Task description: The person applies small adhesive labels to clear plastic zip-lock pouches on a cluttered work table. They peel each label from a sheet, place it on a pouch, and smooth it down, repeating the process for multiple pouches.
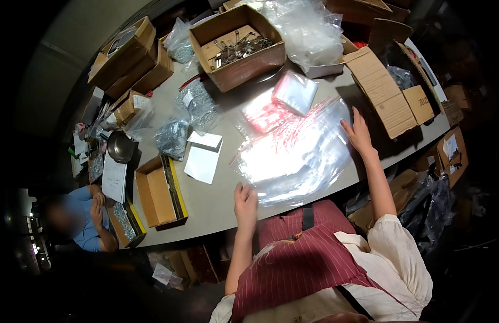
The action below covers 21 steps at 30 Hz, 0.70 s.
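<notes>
A wide pile of clear zip-lock bags with red seal strips lies on the table in front of me, bright with glare. My right hand rests at the pile's right edge, thumb apart from the outstretched fingers. At the pile's near left corner is my left hand, its fingers bent and slightly blurred. Whether it pinches a bag edge cannot be made out. Beyond the pile sit a neat stack of smaller clear bags and a bundle of red-edged bags.
An open carton of metal clips stands at the back. Cardboard boxes border the right side. Leftward are bags of metal parts, white papers, an empty tray box and a metal pan. A person in blue sits far left.
</notes>
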Each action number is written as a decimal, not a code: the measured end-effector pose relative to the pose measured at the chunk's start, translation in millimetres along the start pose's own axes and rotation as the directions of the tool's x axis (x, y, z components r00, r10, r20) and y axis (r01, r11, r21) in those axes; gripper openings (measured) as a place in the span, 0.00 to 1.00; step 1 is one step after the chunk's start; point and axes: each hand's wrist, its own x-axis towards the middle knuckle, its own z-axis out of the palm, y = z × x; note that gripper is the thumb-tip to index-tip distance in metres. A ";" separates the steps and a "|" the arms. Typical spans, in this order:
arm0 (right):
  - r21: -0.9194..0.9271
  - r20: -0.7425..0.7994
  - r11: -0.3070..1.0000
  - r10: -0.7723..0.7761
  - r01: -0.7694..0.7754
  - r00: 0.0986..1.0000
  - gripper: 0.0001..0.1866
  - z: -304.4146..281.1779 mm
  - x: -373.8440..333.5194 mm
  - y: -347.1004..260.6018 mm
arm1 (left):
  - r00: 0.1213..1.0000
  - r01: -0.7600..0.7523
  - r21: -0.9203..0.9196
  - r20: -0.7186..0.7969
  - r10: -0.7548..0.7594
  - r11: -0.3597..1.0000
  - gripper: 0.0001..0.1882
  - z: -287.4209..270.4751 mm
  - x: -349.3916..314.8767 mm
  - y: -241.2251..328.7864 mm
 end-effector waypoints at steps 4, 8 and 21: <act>0.328 -0.020 0.942 0.076 -0.066 0.997 0.47 9.8 18.2 44.2 | 0.996 0.067 -0.125 -0.057 -0.074 0.990 0.32 14.5 2.2 4.9; 0.234 0.156 0.972 -0.035 -0.003 0.987 0.42 8.9 1.6 29.0 | 0.986 0.147 -0.195 -0.053 -0.160 0.970 0.30 30.8 0.6 14.1; -0.293 -0.055 0.956 0.004 -0.020 0.998 0.48 -26.8 17.0 43.0 | 0.964 0.146 -0.263 -0.177 -0.196 0.954 0.21 57.7 23.3 16.4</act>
